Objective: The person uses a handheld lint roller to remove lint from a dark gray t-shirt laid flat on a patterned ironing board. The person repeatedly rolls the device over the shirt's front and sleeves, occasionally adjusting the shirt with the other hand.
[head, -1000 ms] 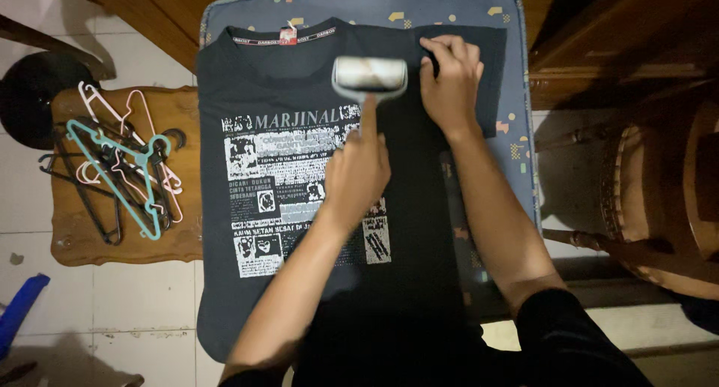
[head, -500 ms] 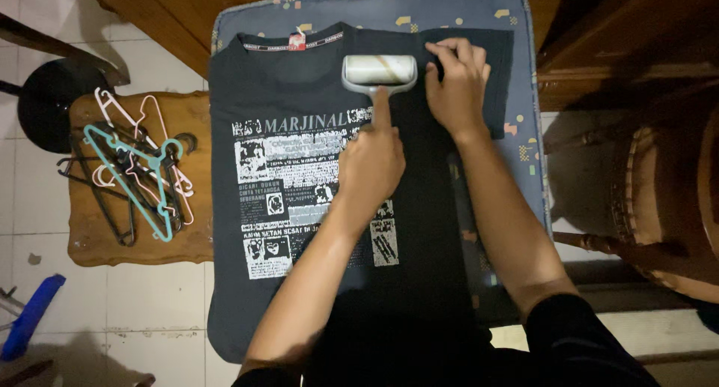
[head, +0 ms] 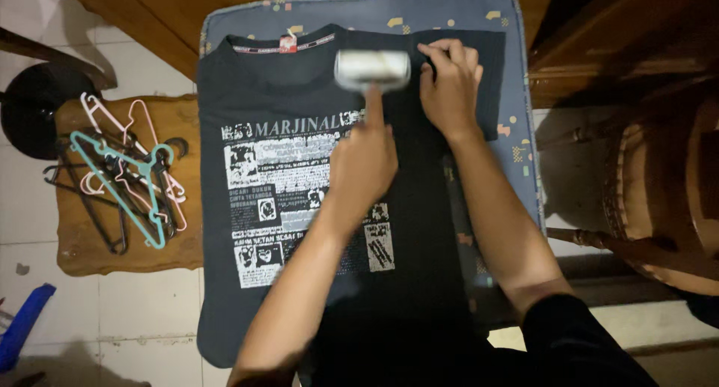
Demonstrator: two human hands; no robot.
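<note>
Where held, lint roller [head: 372, 70] crosswise.

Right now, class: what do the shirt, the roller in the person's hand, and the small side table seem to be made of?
T-shirt: dark matt knit fabric, likely cotton; it lies limp, with a white print.
Lint roller in the left hand: pale plastic frame, probably a sticky paper roll; blurred.
Side table: brown wood with a slight sheen and a carved wavy edge.

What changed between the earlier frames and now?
Little moved: the left hand shifted the lint roller slightly up the dark t-shirt, and it is now blurred. Same grip. The right hand stays flat on the folded sleeve; the hangers are untouched.
</note>
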